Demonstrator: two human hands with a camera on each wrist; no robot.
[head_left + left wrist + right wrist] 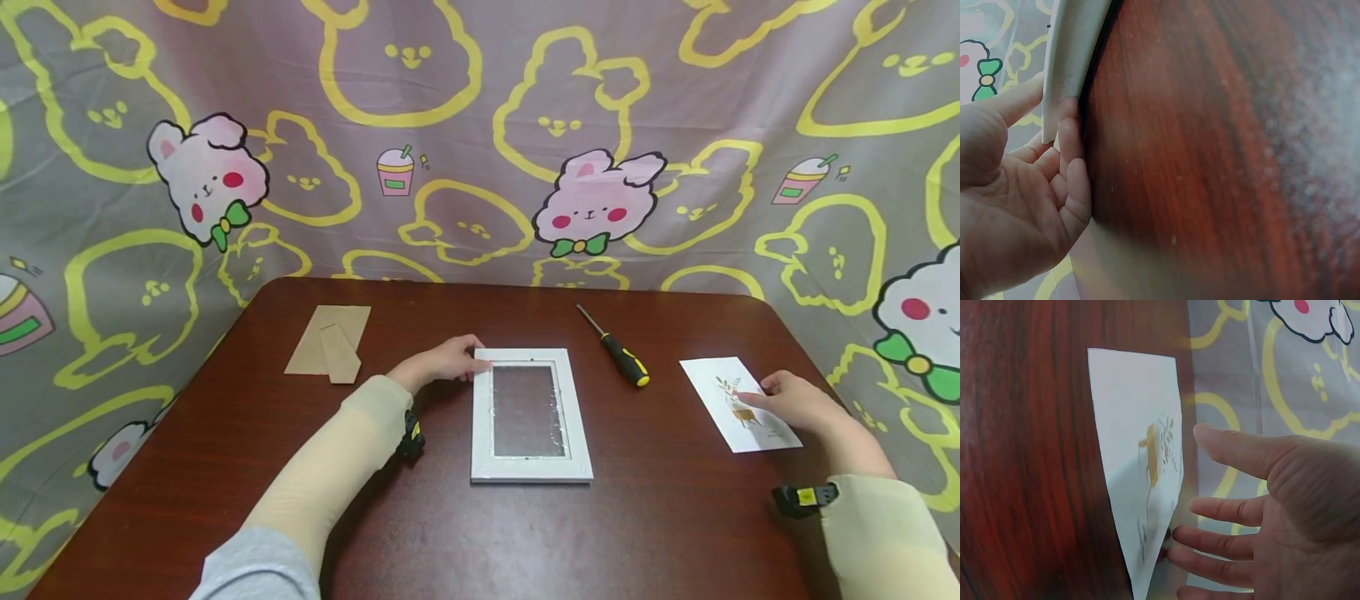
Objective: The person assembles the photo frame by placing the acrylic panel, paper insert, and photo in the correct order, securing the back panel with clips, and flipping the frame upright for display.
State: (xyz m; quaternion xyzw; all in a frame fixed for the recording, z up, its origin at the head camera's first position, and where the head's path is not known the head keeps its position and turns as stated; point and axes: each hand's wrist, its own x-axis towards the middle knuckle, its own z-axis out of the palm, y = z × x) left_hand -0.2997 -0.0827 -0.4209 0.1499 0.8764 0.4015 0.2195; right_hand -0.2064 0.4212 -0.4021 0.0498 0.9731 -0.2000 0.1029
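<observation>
A white picture frame with a clear pane lies on the table in the head view. My left hand grips its upper left edge; in the left wrist view, the thumb is against one face and the fingers bend along the frame's side. To the right lies a white card printed with a golden deer. My right hand is over the card's right edge. The right wrist view shows that hand with thumb and fingers extended and spread beside the card, not closed on it.
A brown backing board with its stand leg lies at the left of the dark wooden table. Between frame and card lies a black and yellow screwdriver. A patterned curtain hangs behind the table.
</observation>
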